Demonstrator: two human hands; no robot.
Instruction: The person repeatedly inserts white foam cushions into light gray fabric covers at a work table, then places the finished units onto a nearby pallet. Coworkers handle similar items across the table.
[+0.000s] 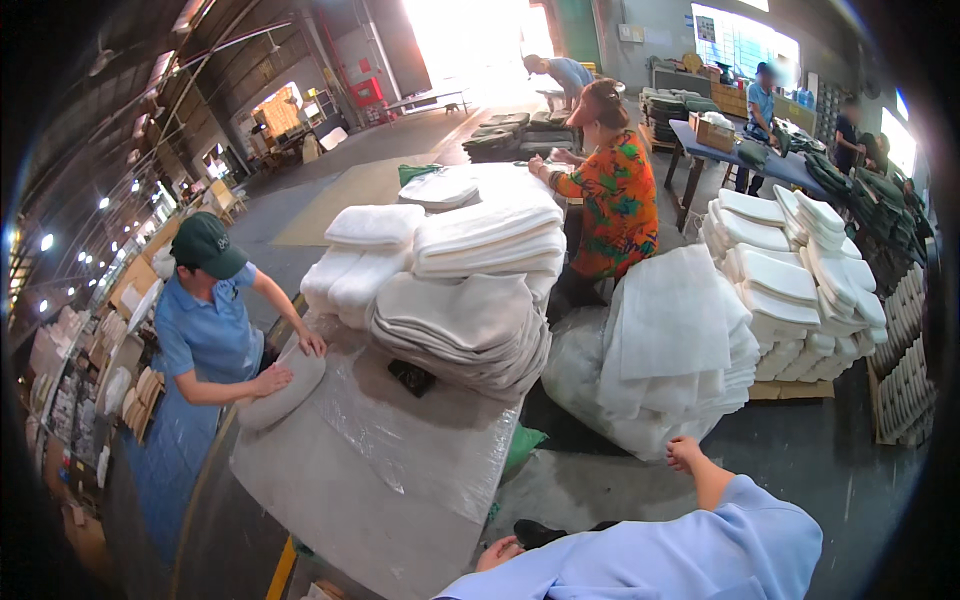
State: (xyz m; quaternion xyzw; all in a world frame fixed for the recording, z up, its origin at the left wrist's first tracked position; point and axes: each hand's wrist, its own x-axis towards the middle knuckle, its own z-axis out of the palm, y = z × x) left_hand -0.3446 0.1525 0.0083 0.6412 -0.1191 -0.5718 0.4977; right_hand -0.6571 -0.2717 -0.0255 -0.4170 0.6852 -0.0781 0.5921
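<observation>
My right hand (685, 454) is out at the end of a light blue sleeve, its fingers curled closed, with nothing visible in them. It is at the lower edge of a tall stack of white padding sheets (665, 325), partly wrapped in clear plastic (575, 375); whether it touches them I cannot tell. Low in the middle, my left hand (500, 553) shows only in part beside the table, its fingers mostly hidden by my sleeve. A grey sheet (370, 500) covers the near end of that table, under clear film. Grey cushion-shaped pads (455, 325) are piled on it.
White pads (490, 235) stand stacked farther along the table. A person in a green cap (208, 245) handles a grey pad at the left; another in a floral shirt (620, 210) works at the far side. More white pads (790, 280) are piled at right. A black shoe (538, 533) shows below.
</observation>
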